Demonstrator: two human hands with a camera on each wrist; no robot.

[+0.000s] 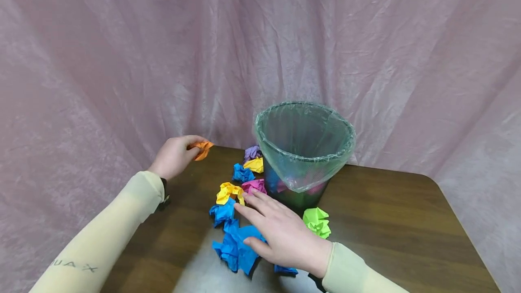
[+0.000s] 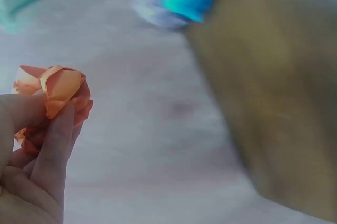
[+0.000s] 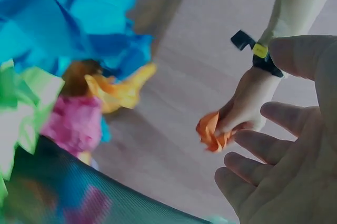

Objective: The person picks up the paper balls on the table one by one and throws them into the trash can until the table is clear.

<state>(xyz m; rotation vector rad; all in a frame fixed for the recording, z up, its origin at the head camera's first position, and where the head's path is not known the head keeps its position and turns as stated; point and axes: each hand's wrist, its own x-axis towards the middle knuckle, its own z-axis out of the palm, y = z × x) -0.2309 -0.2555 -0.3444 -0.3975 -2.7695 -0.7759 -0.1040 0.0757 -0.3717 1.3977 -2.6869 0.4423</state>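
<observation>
Between thumb and fingers, my left hand (image 1: 176,153) pinches a crumpled orange paper ball (image 1: 203,150), held up near the table's far left edge. The left wrist view shows the same orange paper (image 2: 63,90) in the fingertips. My right hand (image 1: 281,234) is spread with its fingers extended above the crumpled blue paper (image 1: 238,245), and in the right wrist view nothing lies in its palm. Near its fingertips are a yellow paper ball (image 1: 229,192) and a pink one (image 1: 254,186); whether it touches them I cannot tell.
A mesh wastebasket (image 1: 305,157) lined with a clear bag stands at the back, coloured paper showing through its side. Purple (image 1: 252,153) and yellow (image 1: 254,165) paper balls lie left of it, a green one (image 1: 317,222) in front. A pink curtain (image 1: 228,49) hangs behind the table.
</observation>
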